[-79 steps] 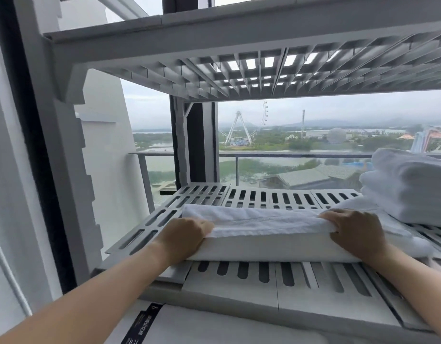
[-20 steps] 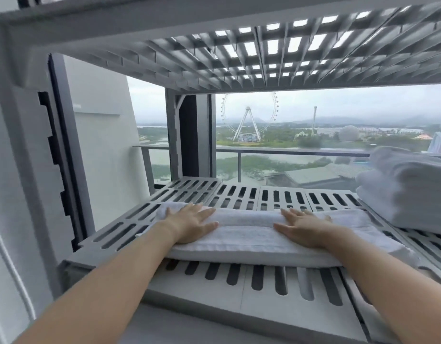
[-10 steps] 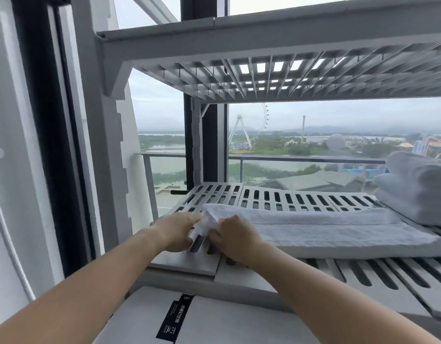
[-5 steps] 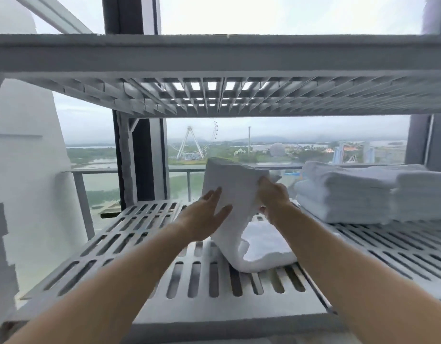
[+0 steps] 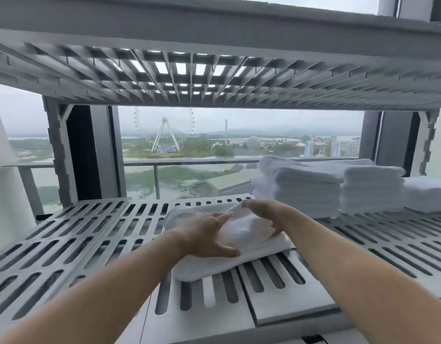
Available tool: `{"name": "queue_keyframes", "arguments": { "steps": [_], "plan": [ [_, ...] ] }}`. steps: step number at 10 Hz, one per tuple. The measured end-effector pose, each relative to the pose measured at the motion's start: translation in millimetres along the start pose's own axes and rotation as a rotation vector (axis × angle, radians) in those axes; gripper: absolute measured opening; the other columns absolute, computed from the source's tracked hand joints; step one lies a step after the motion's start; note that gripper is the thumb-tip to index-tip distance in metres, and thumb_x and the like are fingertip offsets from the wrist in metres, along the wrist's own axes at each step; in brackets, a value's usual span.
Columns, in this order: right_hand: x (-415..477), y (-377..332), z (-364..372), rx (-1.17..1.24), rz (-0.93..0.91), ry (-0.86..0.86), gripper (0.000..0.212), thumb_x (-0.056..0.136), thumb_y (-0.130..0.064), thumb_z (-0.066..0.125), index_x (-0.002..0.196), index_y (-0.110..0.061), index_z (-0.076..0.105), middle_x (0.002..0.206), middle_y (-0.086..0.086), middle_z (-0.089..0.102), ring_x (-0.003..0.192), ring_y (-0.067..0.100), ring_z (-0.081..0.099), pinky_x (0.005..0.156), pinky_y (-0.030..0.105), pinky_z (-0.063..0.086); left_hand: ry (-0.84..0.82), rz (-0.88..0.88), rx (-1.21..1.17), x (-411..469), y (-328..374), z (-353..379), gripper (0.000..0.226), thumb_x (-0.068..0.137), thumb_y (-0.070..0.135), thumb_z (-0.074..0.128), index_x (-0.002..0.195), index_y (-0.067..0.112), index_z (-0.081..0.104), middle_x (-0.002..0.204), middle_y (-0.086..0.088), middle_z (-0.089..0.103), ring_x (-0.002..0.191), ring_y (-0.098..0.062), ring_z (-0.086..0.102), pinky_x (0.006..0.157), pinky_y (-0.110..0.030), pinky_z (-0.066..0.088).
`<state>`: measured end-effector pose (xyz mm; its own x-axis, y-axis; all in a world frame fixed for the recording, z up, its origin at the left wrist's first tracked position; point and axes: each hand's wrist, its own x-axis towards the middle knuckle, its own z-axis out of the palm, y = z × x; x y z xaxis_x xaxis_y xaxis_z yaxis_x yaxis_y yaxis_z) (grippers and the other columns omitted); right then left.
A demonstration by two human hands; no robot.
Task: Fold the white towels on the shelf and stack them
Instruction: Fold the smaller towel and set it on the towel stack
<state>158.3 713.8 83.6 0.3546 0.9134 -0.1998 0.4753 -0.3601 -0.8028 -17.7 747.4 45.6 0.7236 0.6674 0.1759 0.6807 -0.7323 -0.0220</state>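
So, going left to right: the left hand (image 5: 204, 234) lies flat with fingers spread on the half-folded white terry towel (image 5: 239, 256), I'd guess to pin the lower layers so they don't slide. That towel sits midway along the front edge of the grey slatted plastic shelf (image 5: 65, 244). The right hand (image 5: 264, 216) is curled round the top flap, probably laying it over. Toward the back right corner, the stacks of folded white towels (image 5: 314, 189) wait for this one.
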Motion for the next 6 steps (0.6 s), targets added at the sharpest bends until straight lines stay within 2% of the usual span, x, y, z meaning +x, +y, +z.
{"name": "queue_keyframes", "arguments": {
  "steps": [1, 2, 3, 4, 5, 6],
  "plan": [
    [7.5, -8.4, 6.7, -0.117, -0.086, 0.019, 0.047, 0.09, -0.032, 0.054, 0.128, -0.004, 0.051, 0.136, 0.015, 0.051, 0.126, 0.031, 0.047, 0.101, 0.037, 0.039, 0.016, -0.018, -0.029, -3.6, -0.3, 2.5, 0.101, 0.069, 0.073, 0.057, 0.148, 0.032, 0.01, 0.152, 0.008, 0.03, 0.135, -0.015, 0.033, 0.107, -0.034, 0.031],
    [27.2, -5.5, 16.1, -0.191, -0.132, -0.003, 0.041, 0.089, -0.027, 0.057, 0.123, -0.004, 0.055, 0.13, 0.015, 0.055, 0.119, 0.03, 0.052, 0.098, 0.035, 0.042, 0.069, -0.028, -0.063, -8.7, -0.9, 1.9, 0.095, 0.069, 0.063, 0.063, 0.147, 0.031, 0.018, 0.148, 0.008, 0.035, 0.132, -0.015, 0.036, 0.107, -0.032, 0.032],
    [36.5, -5.7, 8.3, -0.136, -0.182, 0.105, 0.044, 0.089, -0.032, 0.055, 0.121, -0.001, 0.054, 0.125, 0.014, 0.057, 0.106, 0.025, 0.054, 0.09, 0.03, 0.041, 0.115, -0.038, -0.035, -13.8, -1.5, -2.3, 0.094, 0.067, 0.062, 0.065, 0.146, 0.032, 0.023, 0.148, 0.009, 0.034, 0.132, -0.015, 0.036, 0.11, -0.036, 0.031],
    [51.7, -4.9, -7.1, -0.055, -0.236, 0.158, 0.057, 0.082, -0.038, 0.067, 0.124, -0.002, 0.052, 0.122, 0.013, 0.056, 0.11, 0.027, 0.054, 0.096, 0.031, 0.042, 0.171, -0.068, -0.042, -18.1, -1.2, -3.8, 0.088, 0.072, 0.053, 0.067, 0.145, 0.029, 0.025, 0.151, 0.006, 0.03, 0.137, -0.016, 0.029, 0.114, -0.034, 0.024],
    [58.0, 5.3, -13.6, -0.184, -0.254, 0.172, 0.05, 0.086, -0.037, 0.063, 0.122, -0.004, 0.055, 0.112, 0.005, 0.056, 0.102, 0.022, 0.053, 0.085, 0.026, 0.04, 0.188, -0.104, -0.094, -23.8, 0.8, 3.4, 0.074, 0.078, 0.044, 0.061, 0.143, 0.028, 0.03, 0.151, 0.004, 0.028, 0.139, -0.015, 0.022, 0.116, -0.032, 0.018],
    [64.7, 17.4, -12.8, -0.245, -0.278, 0.277, 0.033, 0.082, -0.029, 0.064, 0.108, -0.008, 0.06, 0.102, 0.005, 0.062, 0.087, 0.024, 0.054, 0.075, 0.025, 0.043, 0.197, -0.126, -0.147, -29.0, 1.2, 10.4, 0.069, 0.08, 0.041, 0.06, 0.142, 0.027, 0.032, 0.152, 0.004, 0.027, 0.14, -0.015, 0.022, 0.114, -0.028, 0.019]
  ]
}}
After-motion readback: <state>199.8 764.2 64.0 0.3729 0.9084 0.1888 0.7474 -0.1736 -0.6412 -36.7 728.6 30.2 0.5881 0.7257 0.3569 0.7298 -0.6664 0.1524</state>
